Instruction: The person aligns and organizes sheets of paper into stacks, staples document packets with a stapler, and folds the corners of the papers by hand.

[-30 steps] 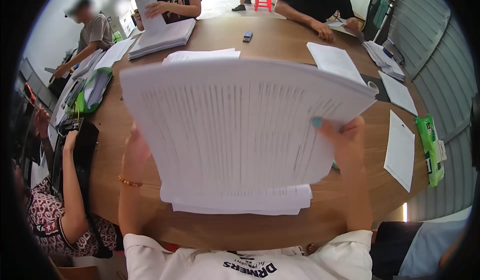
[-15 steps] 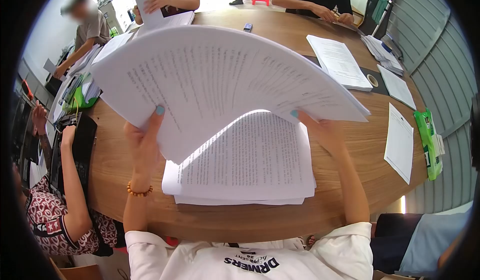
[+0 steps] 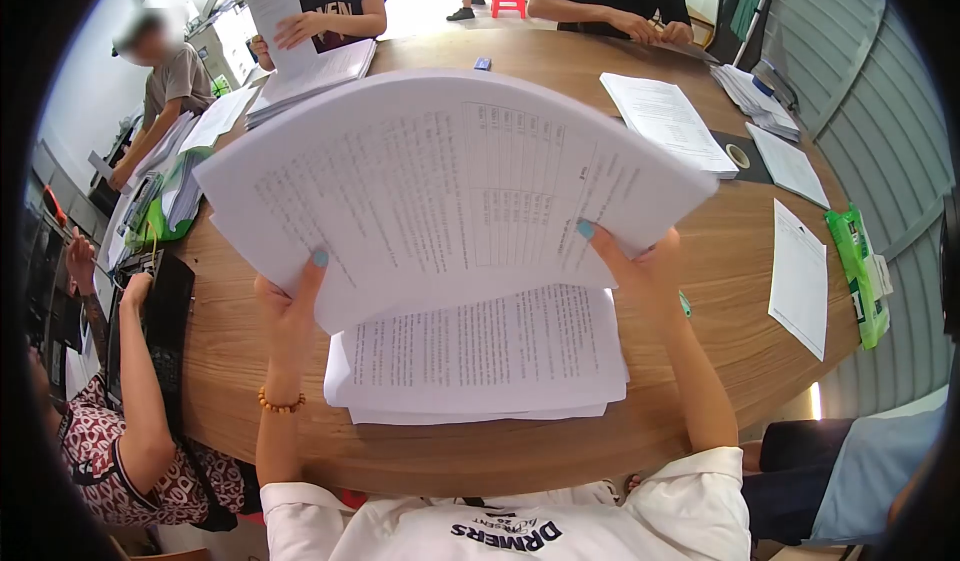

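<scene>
A thick sheaf of printed paper (image 3: 420, 181) is held up over the table, its top edge bowed into an arch. My left hand (image 3: 293, 306) grips its lower left part, thumb on the front face, fingers behind and out of sight. On the right, my right hand (image 3: 645, 266) pinches the sheaf the same way. Below it, a stack of printed sheets (image 3: 480, 356) lies on the wooden table (image 3: 450, 461), its back part hidden by the raised sheaf. The stack's edges are slightly uneven.
Another paper stack (image 3: 665, 121), a tape roll (image 3: 738, 157), a single sheet (image 3: 798, 281) and a green packet (image 3: 858, 276) are on the right. A small blue object (image 3: 483, 64) lies at the back. A black case (image 3: 160, 311) stands left. Several people sit around the table.
The sheaf was more upright and blurred, then arched strongly; now its arch is flatter and its lower edge hangs nearer the stack. My left hand has come to grip its lower left part.
</scene>
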`<action>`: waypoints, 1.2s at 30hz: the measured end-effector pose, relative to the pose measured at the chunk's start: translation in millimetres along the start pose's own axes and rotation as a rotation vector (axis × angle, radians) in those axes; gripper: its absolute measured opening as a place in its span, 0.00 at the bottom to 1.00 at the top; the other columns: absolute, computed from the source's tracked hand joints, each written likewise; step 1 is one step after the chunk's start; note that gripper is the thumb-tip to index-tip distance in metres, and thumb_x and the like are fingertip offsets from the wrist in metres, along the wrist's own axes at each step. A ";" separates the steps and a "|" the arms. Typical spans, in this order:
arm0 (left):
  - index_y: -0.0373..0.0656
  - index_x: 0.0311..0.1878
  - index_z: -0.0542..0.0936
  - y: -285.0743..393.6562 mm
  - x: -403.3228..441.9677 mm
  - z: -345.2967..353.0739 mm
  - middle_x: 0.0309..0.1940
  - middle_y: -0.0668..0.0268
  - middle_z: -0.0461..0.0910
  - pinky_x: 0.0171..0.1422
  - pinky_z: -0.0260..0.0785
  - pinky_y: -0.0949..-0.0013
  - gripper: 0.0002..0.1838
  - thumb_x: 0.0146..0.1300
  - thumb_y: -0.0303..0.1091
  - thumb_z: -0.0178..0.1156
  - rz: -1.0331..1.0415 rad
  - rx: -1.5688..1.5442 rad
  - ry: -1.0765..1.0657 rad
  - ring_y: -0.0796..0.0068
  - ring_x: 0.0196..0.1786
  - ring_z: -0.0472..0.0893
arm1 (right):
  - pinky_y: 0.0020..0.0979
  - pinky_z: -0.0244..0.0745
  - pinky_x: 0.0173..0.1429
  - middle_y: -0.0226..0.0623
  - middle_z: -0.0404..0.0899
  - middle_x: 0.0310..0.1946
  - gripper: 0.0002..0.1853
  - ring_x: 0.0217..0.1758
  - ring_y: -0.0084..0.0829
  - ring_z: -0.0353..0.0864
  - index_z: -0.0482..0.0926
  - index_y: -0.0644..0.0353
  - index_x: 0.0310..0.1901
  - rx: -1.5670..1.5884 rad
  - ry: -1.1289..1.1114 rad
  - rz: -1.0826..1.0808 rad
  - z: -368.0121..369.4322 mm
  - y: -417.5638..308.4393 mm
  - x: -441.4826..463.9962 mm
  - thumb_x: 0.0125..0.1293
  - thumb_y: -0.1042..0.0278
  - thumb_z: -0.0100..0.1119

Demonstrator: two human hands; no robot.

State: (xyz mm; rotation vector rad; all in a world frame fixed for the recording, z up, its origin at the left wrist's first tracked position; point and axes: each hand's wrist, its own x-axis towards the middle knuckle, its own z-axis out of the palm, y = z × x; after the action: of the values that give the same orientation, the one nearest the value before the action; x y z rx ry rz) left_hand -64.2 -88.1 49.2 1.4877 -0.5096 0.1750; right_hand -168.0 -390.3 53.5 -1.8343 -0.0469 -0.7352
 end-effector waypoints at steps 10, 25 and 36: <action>0.34 0.54 0.69 -59.2 -9.5 -39.9 0.44 0.58 0.76 0.49 0.70 0.73 0.21 0.64 0.39 0.52 -0.135 -0.164 -0.243 0.74 0.45 0.77 | 0.30 0.74 0.51 0.47 0.77 0.46 0.13 0.47 0.36 0.78 0.75 0.68 0.46 0.337 -0.349 -0.242 -6.7 50.3 4.8 0.62 0.71 0.54; 0.33 0.43 0.75 -44.3 -11.8 -30.1 0.39 0.63 0.78 0.44 0.70 0.73 0.13 0.54 0.22 0.62 -0.405 -0.387 -0.077 0.76 0.42 0.78 | 0.26 0.76 0.42 0.40 0.81 0.38 0.15 0.38 0.26 0.80 0.77 0.69 0.42 0.113 -0.154 0.084 -11.5 43.8 -12.9 0.50 0.81 0.64; 0.32 0.45 0.74 -45.4 -19.8 -4.6 0.41 0.64 0.77 0.47 0.68 0.76 0.12 0.59 0.26 0.59 -0.089 -0.006 -0.042 0.79 0.43 0.74 | 0.22 0.75 0.40 0.38 0.81 0.36 0.12 0.38 0.23 0.79 0.79 0.66 0.40 0.258 -0.009 0.102 7.3 33.8 -15.1 0.52 0.77 0.65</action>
State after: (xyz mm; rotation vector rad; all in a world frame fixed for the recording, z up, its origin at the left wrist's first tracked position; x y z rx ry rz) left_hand -61.8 -84.0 -0.4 1.5076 -0.4761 0.0722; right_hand -164.2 -392.6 16.0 -1.5818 -0.0511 -0.6194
